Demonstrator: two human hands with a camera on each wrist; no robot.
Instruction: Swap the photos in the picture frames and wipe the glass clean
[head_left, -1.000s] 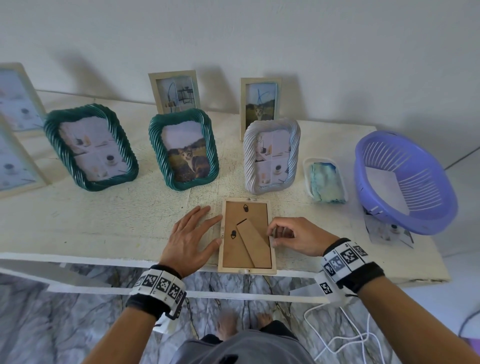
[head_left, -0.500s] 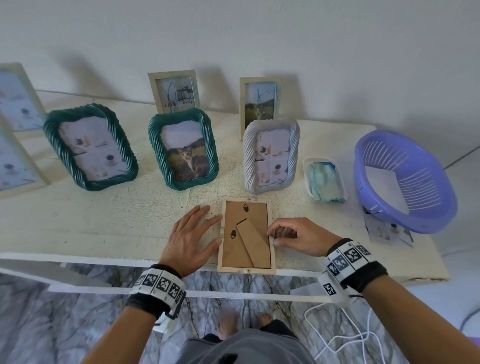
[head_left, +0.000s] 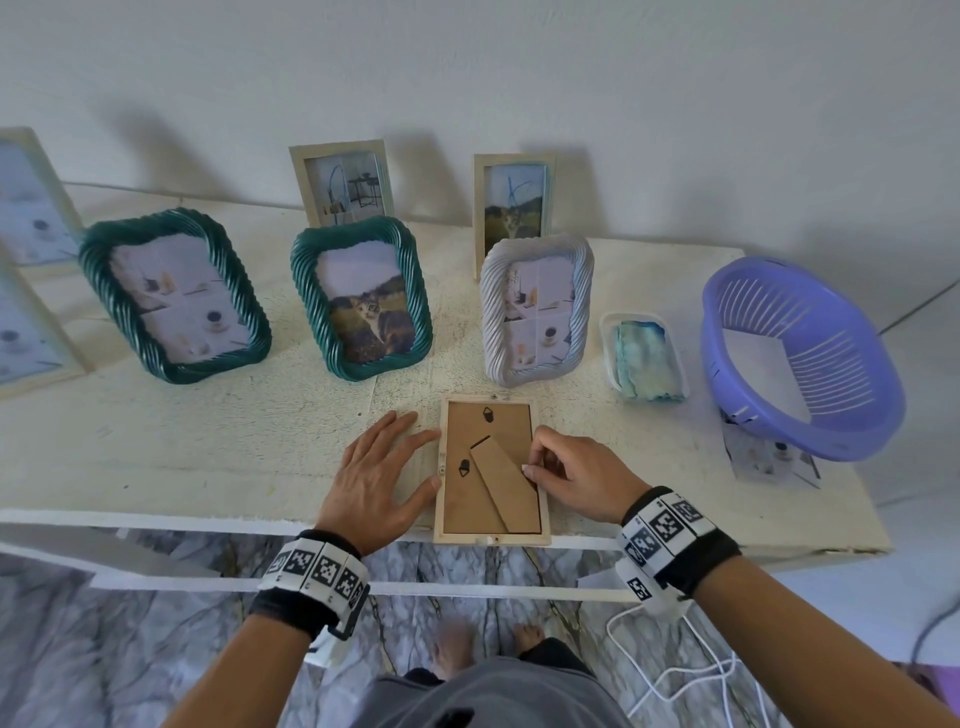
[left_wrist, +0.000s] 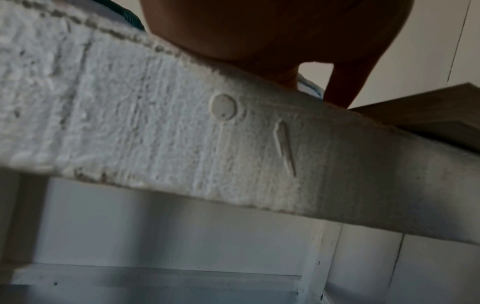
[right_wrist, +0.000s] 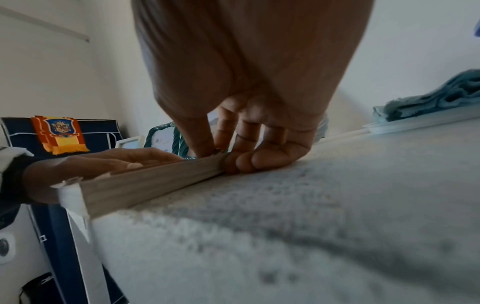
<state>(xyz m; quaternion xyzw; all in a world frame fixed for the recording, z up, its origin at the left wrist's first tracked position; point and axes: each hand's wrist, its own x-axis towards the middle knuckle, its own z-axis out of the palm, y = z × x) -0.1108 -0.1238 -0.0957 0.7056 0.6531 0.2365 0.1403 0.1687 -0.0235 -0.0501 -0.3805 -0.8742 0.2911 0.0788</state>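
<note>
The wooden frame (head_left: 492, 470) lies face down at the near edge of the white table (head_left: 208, 447), cardboard back up, its long axis running away from the person. Its folded stand (head_left: 506, 486) slants across the backing. The right hand (head_left: 576, 480) sits against the frame's right rail, fingers curled, thumb and fingertips (right_wrist: 207, 151) pinching at that rail's top edge, probably at a retaining tab, though none is visible. The left hand (head_left: 376, 480) lies flat and relaxed on the table, its thumb and forefinger touching the left rail, bracing it. The working point is therefore on the right side, directly under the right hand. Beyond stand the green frame (head_left: 361, 306) and grey frame (head_left: 537, 312); to the right, a cloth (head_left: 647, 361) in its tray and a purple basket (head_left: 802, 353).
</note>
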